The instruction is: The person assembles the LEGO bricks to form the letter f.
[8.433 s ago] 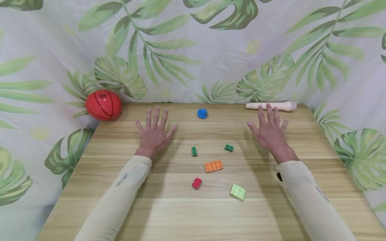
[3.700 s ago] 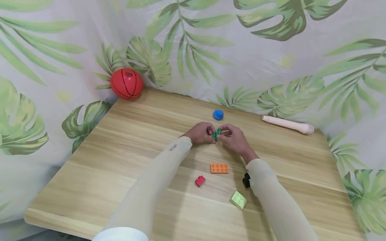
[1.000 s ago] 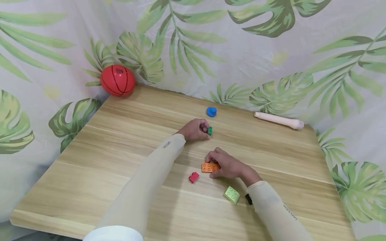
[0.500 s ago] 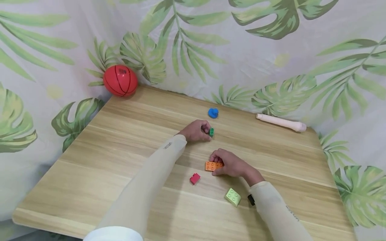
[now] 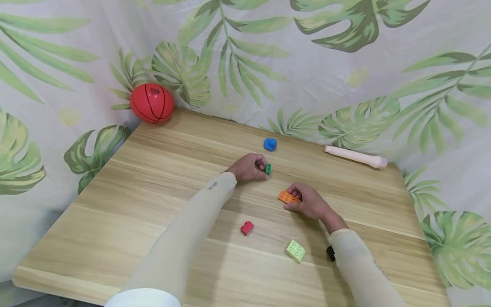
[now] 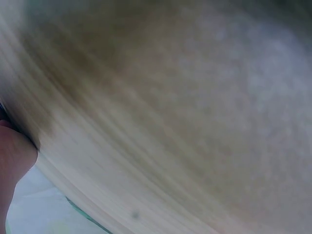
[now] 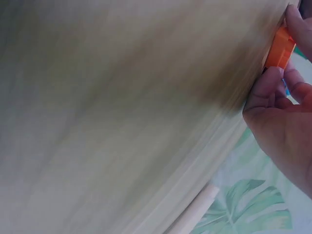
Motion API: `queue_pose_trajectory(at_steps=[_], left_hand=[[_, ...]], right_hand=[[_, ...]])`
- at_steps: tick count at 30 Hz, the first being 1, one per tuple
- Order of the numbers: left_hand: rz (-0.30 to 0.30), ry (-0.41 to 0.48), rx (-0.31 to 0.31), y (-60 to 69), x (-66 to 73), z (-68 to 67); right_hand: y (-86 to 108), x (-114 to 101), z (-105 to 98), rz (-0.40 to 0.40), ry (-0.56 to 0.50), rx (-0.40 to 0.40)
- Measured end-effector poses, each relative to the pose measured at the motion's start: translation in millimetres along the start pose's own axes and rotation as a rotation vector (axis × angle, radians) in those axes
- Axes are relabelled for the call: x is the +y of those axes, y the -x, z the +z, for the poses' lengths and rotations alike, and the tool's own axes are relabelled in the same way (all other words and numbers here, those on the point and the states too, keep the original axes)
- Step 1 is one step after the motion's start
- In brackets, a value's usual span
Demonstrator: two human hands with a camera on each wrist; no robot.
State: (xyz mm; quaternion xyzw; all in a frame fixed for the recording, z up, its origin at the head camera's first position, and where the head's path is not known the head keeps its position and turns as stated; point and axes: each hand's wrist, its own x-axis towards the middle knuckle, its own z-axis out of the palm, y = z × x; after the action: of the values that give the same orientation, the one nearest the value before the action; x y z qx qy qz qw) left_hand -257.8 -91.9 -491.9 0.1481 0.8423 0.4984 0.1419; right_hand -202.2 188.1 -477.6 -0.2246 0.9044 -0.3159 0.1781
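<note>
The fingers of the left hand (image 5: 248, 167) are curled, and the thumb and fingertips pinch a green brick (image 5: 268, 169). Whether this is one brick or two joined, I cannot tell. The fingers of the right hand (image 5: 308, 201) are bent around one end of an orange brick (image 5: 287, 197), opened only as wide as the brick; whether it touches the desk (image 5: 134, 179), I cannot say. The two held bricks are near each other but apart, the green one closer to the far edge.

On the near-edge side of the hands lie a red brick (image 5: 247, 227) and a pale green brick (image 5: 295, 250), the pale one nearer to that edge, both untouched. So I judge the work is only partly done: green and orange are taken up, not joined, and two bricks are left.

By the far edge stands a blue duck (image 5: 270, 144); a red ball (image 5: 152, 102) is at the far left corner, and a pink microphone (image 5: 354, 156) lies near the far right corner.
</note>
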Motion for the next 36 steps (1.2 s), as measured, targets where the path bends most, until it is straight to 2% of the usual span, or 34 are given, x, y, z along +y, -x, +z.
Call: queue_pose_trajectory(at_steps=[11, 25, 36], left_hand=[[-0.002, -0.008, -0.003, -0.2, -0.4, 0.2], [-0.001, -0.004, 0.001, 0.7, -2.8, -0.3], [0.005, -0.005, -0.001, -1.8, -2.8, 0.2]], right_hand=[[-1.6, 5, -5, 0.03, 0.006, 0.02], [-2.3, 6, -1, -0.005, -0.014, 0.058], [-21.2, 2, -8, 0.009, -0.01, 0.12]])
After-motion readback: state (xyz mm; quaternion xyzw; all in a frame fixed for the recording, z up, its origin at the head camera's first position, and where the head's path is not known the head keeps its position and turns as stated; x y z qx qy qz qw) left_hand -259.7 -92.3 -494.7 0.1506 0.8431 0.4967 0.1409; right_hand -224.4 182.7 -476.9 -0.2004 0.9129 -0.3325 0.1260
